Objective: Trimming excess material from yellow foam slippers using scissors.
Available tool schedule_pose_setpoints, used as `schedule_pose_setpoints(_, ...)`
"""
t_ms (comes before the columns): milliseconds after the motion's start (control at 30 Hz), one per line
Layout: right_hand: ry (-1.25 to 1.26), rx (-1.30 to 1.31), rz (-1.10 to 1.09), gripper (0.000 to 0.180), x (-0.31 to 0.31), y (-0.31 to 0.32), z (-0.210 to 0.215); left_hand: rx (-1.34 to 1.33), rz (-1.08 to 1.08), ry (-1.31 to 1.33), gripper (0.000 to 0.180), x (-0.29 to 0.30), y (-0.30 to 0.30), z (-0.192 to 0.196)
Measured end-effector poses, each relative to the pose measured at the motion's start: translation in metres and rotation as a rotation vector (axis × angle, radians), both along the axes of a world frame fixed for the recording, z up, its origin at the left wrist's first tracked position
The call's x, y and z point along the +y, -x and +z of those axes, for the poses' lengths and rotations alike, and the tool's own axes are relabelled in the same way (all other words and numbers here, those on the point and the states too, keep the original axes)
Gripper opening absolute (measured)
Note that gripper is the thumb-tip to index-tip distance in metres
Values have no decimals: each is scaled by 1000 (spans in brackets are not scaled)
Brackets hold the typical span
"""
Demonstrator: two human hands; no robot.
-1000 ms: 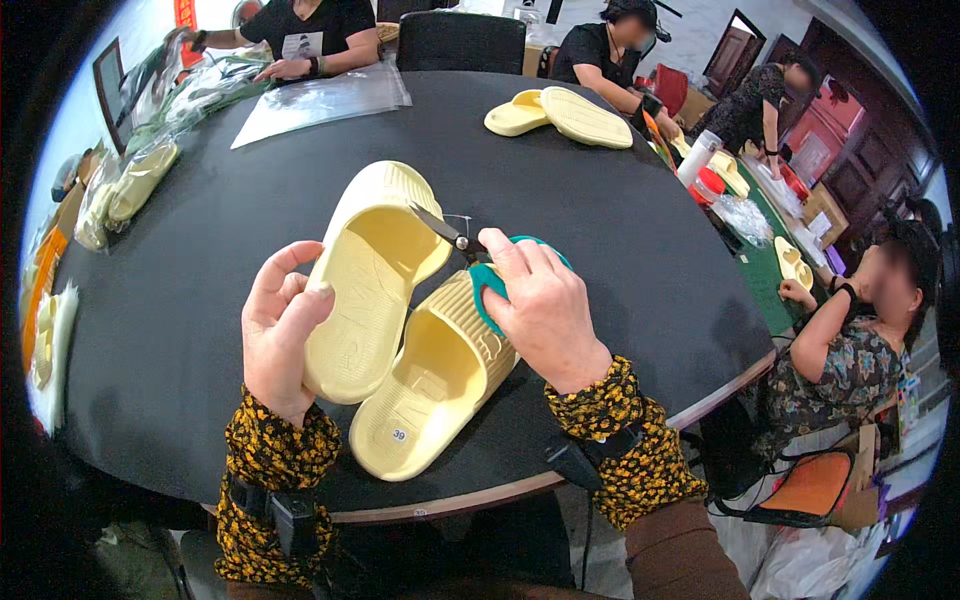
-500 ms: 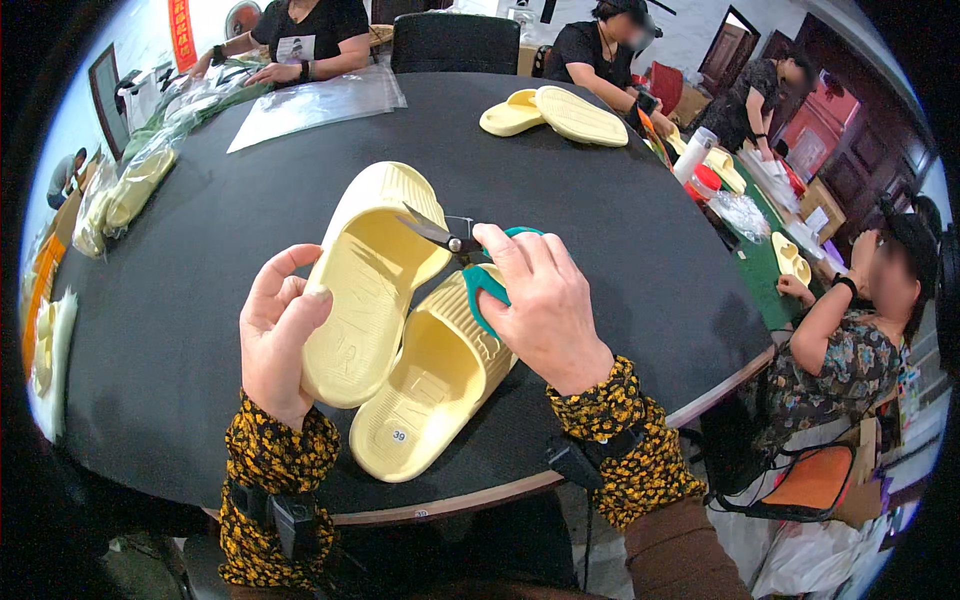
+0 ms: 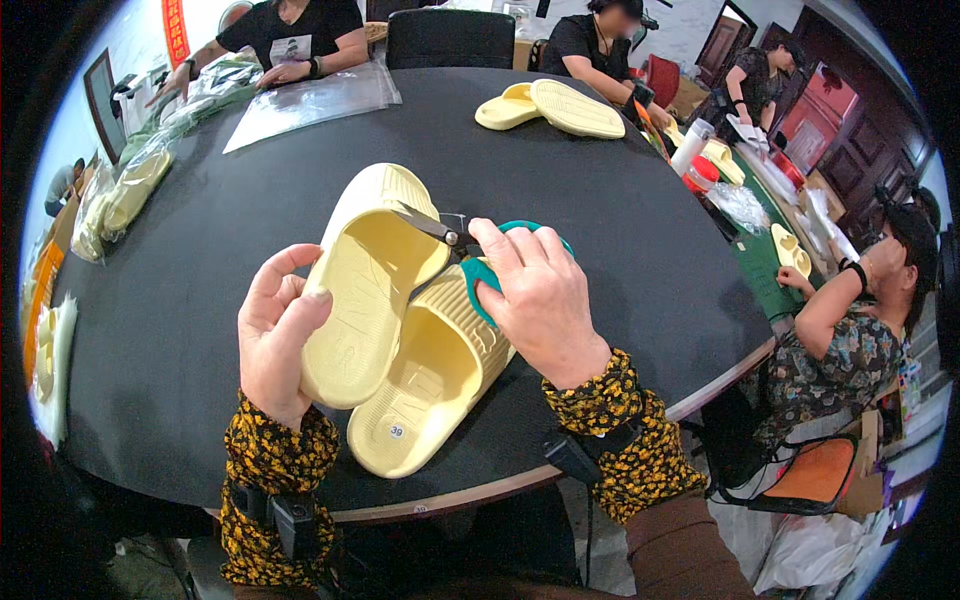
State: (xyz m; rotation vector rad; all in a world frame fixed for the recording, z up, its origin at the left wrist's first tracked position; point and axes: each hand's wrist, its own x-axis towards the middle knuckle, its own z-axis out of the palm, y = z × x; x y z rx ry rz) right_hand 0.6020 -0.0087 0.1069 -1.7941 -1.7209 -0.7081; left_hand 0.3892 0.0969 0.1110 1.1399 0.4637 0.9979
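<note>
My left hand (image 3: 278, 335) is closed on the edge of a pale yellow slide slipper (image 3: 345, 335), thumb on its footbed, holding it tilted with the ribbed strap at the far end. My right hand (image 3: 545, 310) grips scissors (image 3: 455, 240) with teal handles, fingers in the loops. Their dark blades are apart and lie by the right edge of that slipper's strap. A thin strand shows by the blades; its kind is too small to make out. Under and beside the held slipper, a matching slipper (image 3: 395, 440) with a round sticker on its heel rests on the table.
The dark round table (image 3: 180, 390) bears another yellow slipper pair (image 3: 575, 110) at the far side and clear plastic bags (image 3: 310, 105) at the far left. Bagged slippers (image 3: 130, 200) lie along the left edge. Several people work around; one sits at right beside an orange-seated chair (image 3: 812, 472).
My right hand has shifted slightly and the teal handle loops show more widely spread. The slippers hardly move. At the far left a person's arm reaches farther out.
</note>
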Motion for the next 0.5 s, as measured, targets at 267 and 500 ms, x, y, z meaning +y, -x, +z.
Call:
schedule_pose_setpoints(267, 6, 1, 0, 51, 0, 2, 1, 14, 25, -8, 44, -3, 1, 4)
schedule_pose_setpoints(500, 6, 9, 5, 51, -2, -2, 0, 62, 23, -40, 44, 0, -1, 0)
